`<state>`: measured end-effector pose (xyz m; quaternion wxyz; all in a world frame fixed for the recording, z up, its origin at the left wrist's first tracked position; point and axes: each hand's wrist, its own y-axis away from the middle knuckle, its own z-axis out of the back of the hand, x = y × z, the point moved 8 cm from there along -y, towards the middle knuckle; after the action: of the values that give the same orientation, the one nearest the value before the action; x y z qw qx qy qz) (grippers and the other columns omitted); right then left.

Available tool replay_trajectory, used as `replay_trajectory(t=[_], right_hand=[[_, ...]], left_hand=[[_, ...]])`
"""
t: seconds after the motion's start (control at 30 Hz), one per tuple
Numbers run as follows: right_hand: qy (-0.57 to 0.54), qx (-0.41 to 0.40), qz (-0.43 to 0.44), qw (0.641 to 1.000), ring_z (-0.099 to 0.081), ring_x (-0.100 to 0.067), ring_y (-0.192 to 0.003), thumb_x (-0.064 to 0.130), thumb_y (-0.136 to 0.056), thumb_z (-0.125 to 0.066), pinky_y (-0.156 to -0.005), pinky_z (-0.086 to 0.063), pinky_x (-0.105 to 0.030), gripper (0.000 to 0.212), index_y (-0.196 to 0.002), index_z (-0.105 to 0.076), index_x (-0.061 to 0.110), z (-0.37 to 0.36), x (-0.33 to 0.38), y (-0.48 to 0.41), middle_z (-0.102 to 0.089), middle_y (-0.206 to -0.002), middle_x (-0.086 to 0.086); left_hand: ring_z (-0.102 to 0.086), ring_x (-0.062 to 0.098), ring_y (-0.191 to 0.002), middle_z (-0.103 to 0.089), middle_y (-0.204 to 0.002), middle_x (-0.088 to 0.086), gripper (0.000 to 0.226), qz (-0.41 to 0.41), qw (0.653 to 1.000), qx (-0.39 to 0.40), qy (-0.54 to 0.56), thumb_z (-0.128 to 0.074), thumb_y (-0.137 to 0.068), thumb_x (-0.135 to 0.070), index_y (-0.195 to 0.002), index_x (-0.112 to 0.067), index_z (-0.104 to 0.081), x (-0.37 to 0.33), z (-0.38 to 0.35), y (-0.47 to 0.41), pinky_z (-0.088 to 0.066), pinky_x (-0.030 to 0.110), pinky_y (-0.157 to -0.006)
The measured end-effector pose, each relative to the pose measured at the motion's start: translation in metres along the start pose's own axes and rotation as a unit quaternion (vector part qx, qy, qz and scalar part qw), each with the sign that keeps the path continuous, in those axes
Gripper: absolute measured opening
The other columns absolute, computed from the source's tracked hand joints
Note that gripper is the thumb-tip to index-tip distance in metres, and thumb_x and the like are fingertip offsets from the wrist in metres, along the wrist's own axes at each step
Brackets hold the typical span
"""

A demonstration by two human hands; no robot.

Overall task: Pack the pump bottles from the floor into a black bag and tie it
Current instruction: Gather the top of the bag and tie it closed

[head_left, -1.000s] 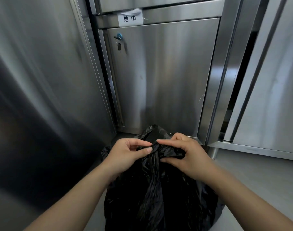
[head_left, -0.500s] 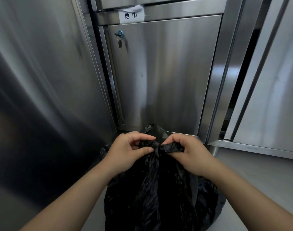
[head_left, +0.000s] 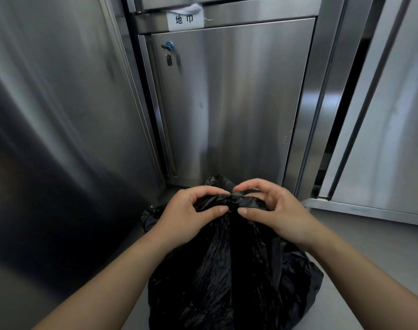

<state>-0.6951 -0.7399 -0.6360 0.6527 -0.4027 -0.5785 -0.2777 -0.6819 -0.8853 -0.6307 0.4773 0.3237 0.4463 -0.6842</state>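
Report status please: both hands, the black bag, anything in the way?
Left hand and right hand both pinch the twisted neck. Black bag on floor, mouth gathered, bottles not visible. Steel cabinet behind bag, not obstructing hands.

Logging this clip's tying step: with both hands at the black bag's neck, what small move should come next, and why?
Probably pull the two ends apart to cinch the knot: left hand and right hand each pinch bunched plastic at the neck of the black bag, where the twist looks loose.
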Motion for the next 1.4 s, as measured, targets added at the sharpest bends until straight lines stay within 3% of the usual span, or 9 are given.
replay_trajectory(t=[0.07, 0.23, 0.47, 0.63, 0.8, 1.0, 1.17, 1.3, 1.4], right_hand=[[-0.013, -0.005, 0.001, 1.0, -0.065, -0.015, -0.077, 0.013, -0.073, -0.071, -0.073, -0.054, -0.022, 0.026, -0.098, -0.066, 0.016, 0.0, 0.0, 0.002, -0.072, -0.088, -0.008], [-0.029, -0.029, 0.002, 0.999, -0.067, -0.011, -0.068, 0.0, -0.085, -0.06, -0.065, -0.052, -0.018, 0.015, -0.093, -0.064, 0.012, 0.001, -0.003, -0.001, -0.073, -0.075, -0.003], [-0.132, 0.014, -0.058, 0.989, -0.064, -0.011, -0.064, 0.016, -0.082, -0.058, -0.063, -0.052, -0.021, 0.015, -0.096, -0.061, 0.012, -0.006, -0.014, 0.002, -0.067, -0.066, -0.001], [0.03, -0.037, -0.004, 0.999, -0.061, -0.01, -0.069, 0.014, -0.091, -0.056, -0.067, -0.051, -0.02, 0.009, -0.09, -0.063, 0.009, 0.003, -0.005, -0.002, -0.067, -0.073, -0.002], [0.116, -0.111, 0.08, 0.984, -0.062, 0.0, -0.074, 0.015, -0.085, -0.065, -0.07, -0.047, -0.012, 0.013, -0.081, -0.069, 0.026, 0.012, 0.003, -0.001, -0.07, -0.076, 0.01], [0.21, -0.182, 0.229, 0.933, -0.063, -0.012, -0.092, 0.01, -0.08, -0.069, -0.084, -0.046, -0.019, 0.023, -0.084, -0.07, 0.033, 0.017, 0.022, 0.01, -0.065, -0.093, 0.007], [0.211, -0.149, 0.209, 0.943, -0.063, -0.008, -0.097, 0.008, -0.081, -0.066, -0.086, -0.044, -0.014, 0.027, -0.09, -0.074, 0.032, 0.011, 0.021, 0.009, -0.065, -0.098, 0.008], [0.206, -0.135, 0.185, 0.951, -0.062, -0.007, -0.101, 0.03, -0.068, -0.081, -0.089, -0.042, -0.013, 0.024, -0.09, -0.072, 0.037, 0.007, 0.02, 0.009, -0.066, -0.1, 0.011], [0.181, -0.16, 0.185, 0.953, -0.063, -0.002, -0.094, 0.037, -0.062, -0.077, -0.084, -0.042, -0.009, 0.019, -0.081, -0.073, 0.035, 0.009, 0.019, 0.008, -0.067, -0.092, 0.01]], left_hand=[[-0.068, 0.004, -0.092, -0.074, -0.095, -0.012, 0.024, 0.008, 1.0, 0.012, 0.009, -0.073, -0.078, -0.013, -0.094, -0.03, -0.072, 0.001, 0.001, 0.0, -0.049, 0.014, -0.081], [-0.069, 0.009, -0.088, -0.074, -0.089, -0.007, 0.015, 0.026, 0.999, 0.039, -0.003, -0.069, -0.082, -0.016, -0.093, -0.026, -0.072, 0.003, -0.005, -0.001, -0.053, 0.025, -0.083], [-0.068, 0.013, -0.095, -0.074, -0.097, 0.0, 0.023, 0.005, 0.998, 0.045, 0.043, -0.069, -0.08, -0.011, -0.102, -0.015, -0.07, -0.002, -0.011, 0.001, -0.052, 0.027, -0.089], [-0.068, 0.008, -0.085, -0.073, -0.086, -0.007, 0.023, 0.034, 0.996, 0.07, 0.044, -0.066, -0.076, -0.031, -0.095, -0.02, -0.071, 0.002, -0.02, 0.002, -0.052, 0.023, -0.081], [-0.069, 0.01, -0.086, -0.074, -0.089, -0.004, 0.011, 0.014, 0.998, 0.052, 0.018, -0.066, -0.083, -0.022, -0.093, -0.021, -0.071, 0.001, -0.017, 0.002, -0.053, 0.024, -0.081], [-0.067, 0.011, -0.084, -0.073, -0.086, -0.002, 0.008, 0.013, 0.999, -0.02, 0.038, -0.067, -0.082, -0.016, -0.089, -0.017, -0.071, 0.0, -0.008, 0.0, -0.053, 0.032, -0.083], [-0.066, 0.003, -0.081, -0.074, -0.081, -0.009, 0.013, 0.025, 0.991, -0.019, 0.132, -0.061, -0.085, -0.01, -0.093, -0.014, -0.07, -0.001, -0.009, 0.0, -0.051, 0.015, -0.073], [-0.068, 0.009, -0.083, -0.075, -0.085, -0.003, 0.019, 0.054, 0.984, -0.004, 0.172, -0.063, -0.077, -0.023, -0.093, -0.015, -0.071, 0.004, -0.01, 0.0, -0.053, 0.019, -0.075], [-0.069, 0.01, -0.083, -0.075, -0.085, -0.003, 0.019, 0.065, 0.984, 0.028, 0.164, -0.066, -0.074, -0.03, -0.089, -0.021, -0.074, 0.006, -0.014, 0.001, -0.053, 0.02, -0.074]])
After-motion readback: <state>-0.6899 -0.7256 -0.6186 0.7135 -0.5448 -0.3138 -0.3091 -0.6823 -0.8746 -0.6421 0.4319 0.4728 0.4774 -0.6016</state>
